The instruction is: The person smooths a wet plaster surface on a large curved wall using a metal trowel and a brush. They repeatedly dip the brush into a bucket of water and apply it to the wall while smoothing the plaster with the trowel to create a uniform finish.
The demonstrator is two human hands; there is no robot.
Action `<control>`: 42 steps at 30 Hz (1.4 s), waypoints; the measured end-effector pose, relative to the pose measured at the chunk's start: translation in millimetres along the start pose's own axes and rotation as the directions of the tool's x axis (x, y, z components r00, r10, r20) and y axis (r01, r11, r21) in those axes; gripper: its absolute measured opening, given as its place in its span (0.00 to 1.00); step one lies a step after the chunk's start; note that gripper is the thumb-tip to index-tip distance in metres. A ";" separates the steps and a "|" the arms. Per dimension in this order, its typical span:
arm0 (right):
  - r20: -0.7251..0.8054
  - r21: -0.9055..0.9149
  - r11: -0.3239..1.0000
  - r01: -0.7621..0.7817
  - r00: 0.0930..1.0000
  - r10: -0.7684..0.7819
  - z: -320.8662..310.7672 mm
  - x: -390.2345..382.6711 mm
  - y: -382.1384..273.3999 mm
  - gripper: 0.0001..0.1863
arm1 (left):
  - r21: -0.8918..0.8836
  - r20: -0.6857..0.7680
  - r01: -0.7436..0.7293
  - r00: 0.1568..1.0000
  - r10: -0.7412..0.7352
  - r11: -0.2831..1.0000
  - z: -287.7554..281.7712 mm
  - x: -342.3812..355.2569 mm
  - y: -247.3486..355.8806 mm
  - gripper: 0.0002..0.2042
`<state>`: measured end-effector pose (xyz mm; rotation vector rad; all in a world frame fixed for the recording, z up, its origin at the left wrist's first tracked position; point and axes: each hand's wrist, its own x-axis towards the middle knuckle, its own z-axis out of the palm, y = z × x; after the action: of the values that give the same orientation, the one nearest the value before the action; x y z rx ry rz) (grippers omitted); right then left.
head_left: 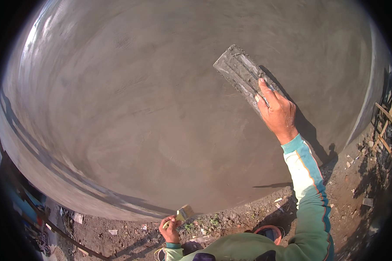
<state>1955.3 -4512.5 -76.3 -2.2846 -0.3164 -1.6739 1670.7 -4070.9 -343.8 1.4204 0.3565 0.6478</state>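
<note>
My right hand is closed round the handle of a plastering trowel, a long flat float caked with grey mortar. Its blade lies against a wide plastered wall, angled up and to the left. Low down near the wall's bottom edge, my left hand grips a paintbrush with a yellowish handle and pale bristles. The bristles point up and to the right. Whether they touch the wall I cannot tell.
Rubble-strewn soil runs along the wall's foot. An orange-rimmed bucket stands by my body, partly hidden. Wooden sticks lean at the far right. A long dark bar crosses the lower left, near scattered debris.
</note>
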 end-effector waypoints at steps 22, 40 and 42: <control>-0.003 0.448 0.848 -0.284 0.948 0.319 31.5 -77.0 44.7 0.23 | -0.124 -0.127 0.034 0.991 -0.050 0.992 -13.3 -10.3 -7.2 0.13; 0.158 0.293 0.911 -0.291 0.954 0.254 48.8 -113.6 37.8 0.25 | -0.047 -0.082 0.033 0.996 -0.037 0.998 10.1 -19.4 17.8 0.14; 0.030 0.210 0.957 -0.198 0.980 0.196 54.3 -121.4 37.3 0.26 | -0.057 -0.098 0.049 0.994 -0.054 0.997 8.7 -16.9 13.3 0.14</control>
<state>1979.9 -4528.5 -211.2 -2.0921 -0.2469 -1.4579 1660.0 -4087.8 -332.0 1.3261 0.4497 0.6828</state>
